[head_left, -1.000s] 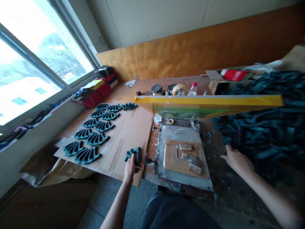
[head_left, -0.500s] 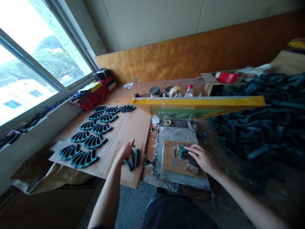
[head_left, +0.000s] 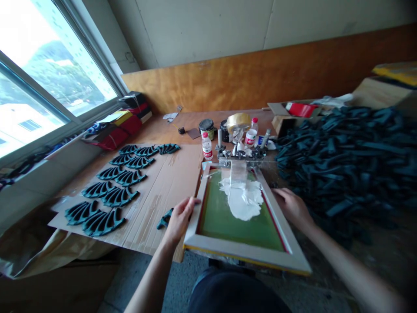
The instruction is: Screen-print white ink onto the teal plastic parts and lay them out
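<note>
A screen printing frame lies lowered over the printing base, its green mesh carrying a patch of thick white ink. A squeegee rests at the far end of the mesh. My left hand grips the frame's left rail, thumb on top. On the other side, my right hand has its fingers bent against the right rail. Just left of my left hand, a few dark green curved pieces lie on the cardboard, partly covered by the hand. The board and piece under the frame are hidden.
Fanned groups of dark green pieces lie on a cardboard sheet at left. A large heap of them fills the right. Bottles, an ink can and a tape roll stand behind the frame.
The frame has swung down from its raised position over the base. My left hand has moved from the cardboard to its left rail; my right hand has left the piece on the board.
</note>
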